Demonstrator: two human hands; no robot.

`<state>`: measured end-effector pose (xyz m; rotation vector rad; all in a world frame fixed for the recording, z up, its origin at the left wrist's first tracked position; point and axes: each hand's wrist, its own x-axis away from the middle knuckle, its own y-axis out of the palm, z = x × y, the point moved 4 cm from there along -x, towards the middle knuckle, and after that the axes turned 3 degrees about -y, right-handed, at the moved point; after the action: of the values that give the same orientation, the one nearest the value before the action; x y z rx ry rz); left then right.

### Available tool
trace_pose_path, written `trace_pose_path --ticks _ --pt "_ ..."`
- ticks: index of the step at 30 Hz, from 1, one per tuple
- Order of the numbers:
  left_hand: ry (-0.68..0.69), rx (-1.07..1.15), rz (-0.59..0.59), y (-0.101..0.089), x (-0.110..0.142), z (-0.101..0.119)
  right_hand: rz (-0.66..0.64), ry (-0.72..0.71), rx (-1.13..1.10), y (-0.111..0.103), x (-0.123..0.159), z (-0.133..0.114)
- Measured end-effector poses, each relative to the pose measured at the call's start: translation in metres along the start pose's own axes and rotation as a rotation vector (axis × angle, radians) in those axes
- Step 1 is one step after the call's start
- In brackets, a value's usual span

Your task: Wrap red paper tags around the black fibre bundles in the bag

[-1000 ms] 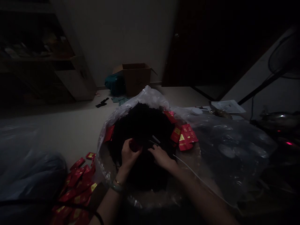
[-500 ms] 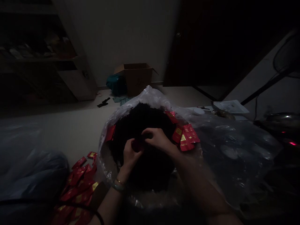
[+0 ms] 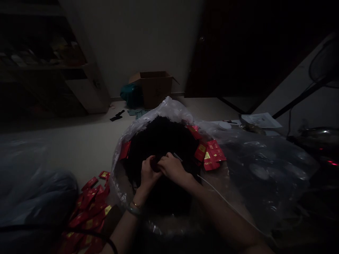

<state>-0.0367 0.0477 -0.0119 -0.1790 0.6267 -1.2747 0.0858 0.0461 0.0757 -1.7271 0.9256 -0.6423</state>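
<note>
My left hand (image 3: 147, 173) and my right hand (image 3: 172, 168) meet over a heap of black loose material (image 3: 161, 141) inside a clear plastic bag (image 3: 169, 107). The left hand's fingers are closed on a small dark red packet (image 3: 154, 164). The right hand's fingers are pinched at the same packet; what they hold is too dark to name. A thin pale rod (image 3: 177, 157) sticks out just past the right hand. Red and gold packets (image 3: 210, 155) lie on the bag's right rim.
More red packets (image 3: 88, 208) are heaped on the floor at lower left. A thin white cord (image 3: 225, 199) runs along my right forearm. An open cardboard box (image 3: 153, 86) stands by the far wall, shelves at the left, papers (image 3: 261, 120) and a fan at the right.
My right hand rose from the black heap to the packet in my left hand, then dropped slightly and now presses against the left hand. The left hand has hardly moved.
</note>
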Motion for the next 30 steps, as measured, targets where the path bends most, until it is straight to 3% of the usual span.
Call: trace_pose_path --ticks 3,7,9,13,17,20,26,30 --pt "-0.083 0.082 -0.092 0.002 -0.002 0.002 0.043 -0.096 -0.085 -0.006 -0.004 0.01" --pt "-0.202 0.305 -0.38 0.012 -0.002 0.004 0.088 -0.218 -0.215 -0.026 -0.001 0.024" --pt "-0.205 0.365 -0.452 0.014 0.0 0.006 0.076 -0.216 -0.269 -0.032 0.0 0.03" --pt "-0.139 0.287 -0.464 0.015 0.003 0.006 0.051 -0.097 -0.292 -0.031 0.0 0.037" --pt "-0.013 0.159 -0.298 0.012 0.002 0.008 0.133 0.104 -0.179 -0.025 -0.003 0.036" --pt "0.02 0.218 -0.234 0.01 0.002 0.013 0.154 0.156 -0.206 -0.024 -0.004 0.029" --pt "-0.309 0.515 -0.447 0.01 0.003 0.013 0.082 -0.11 -0.434 -0.043 -0.003 0.031" --pt "-0.416 0.69 -0.611 0.011 0.007 0.021 -0.033 -0.048 -0.559 -0.041 -0.005 0.049"
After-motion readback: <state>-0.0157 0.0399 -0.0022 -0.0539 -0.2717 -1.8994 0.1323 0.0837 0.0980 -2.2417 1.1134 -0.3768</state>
